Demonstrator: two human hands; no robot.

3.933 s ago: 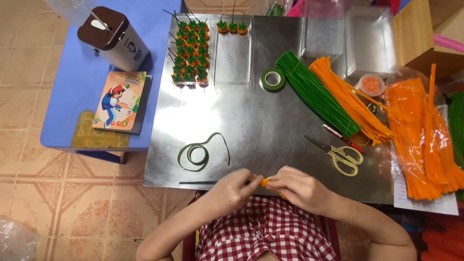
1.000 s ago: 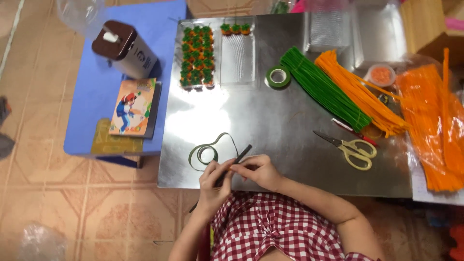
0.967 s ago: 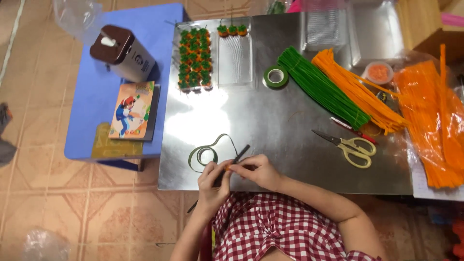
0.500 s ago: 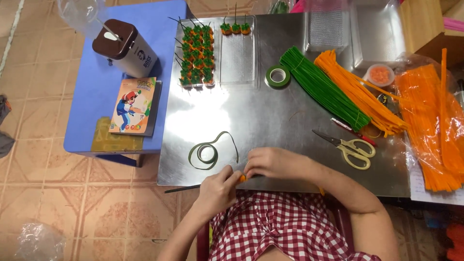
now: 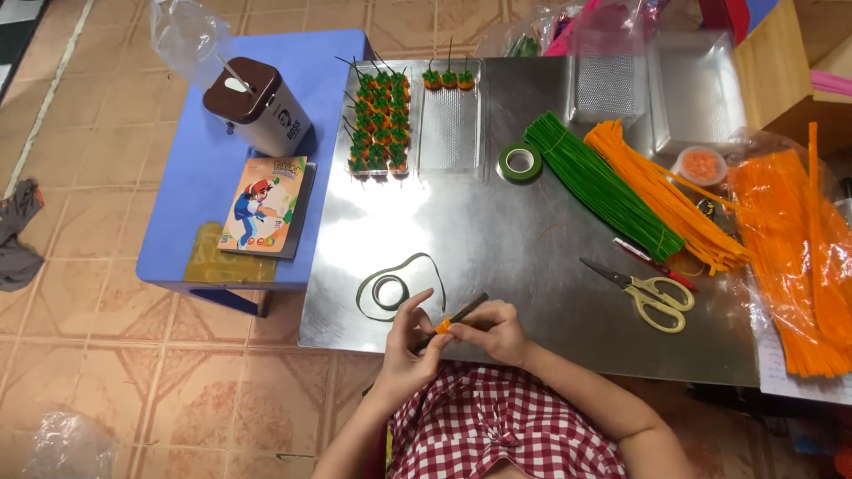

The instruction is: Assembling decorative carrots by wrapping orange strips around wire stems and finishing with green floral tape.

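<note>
Both hands meet at the near edge of the metal table (image 5: 532,257). My left hand (image 5: 410,341) and my right hand (image 5: 493,330) pinch a thin dark stick (image 5: 468,308) with a small orange piece (image 5: 443,326) wound on it. Just beyond my left hand lies a loose coil of green tape (image 5: 390,288). Scissors (image 5: 652,294) with pale handles rest to the right of my right hand.
Bundles of green stems (image 5: 599,186) and orange stems (image 5: 666,200) lie at the right, more orange ones (image 5: 799,257) farther right. A green tape roll (image 5: 519,162) and a tray of small orange-and-green pieces on sticks (image 5: 380,124) sit at the back. A blue stool (image 5: 231,160) holds a box and a booklet.
The hands have shifted slightly and turned the stick, which now points up to the right over the table edge. Earlier the hands worked near the green tape coil.
</note>
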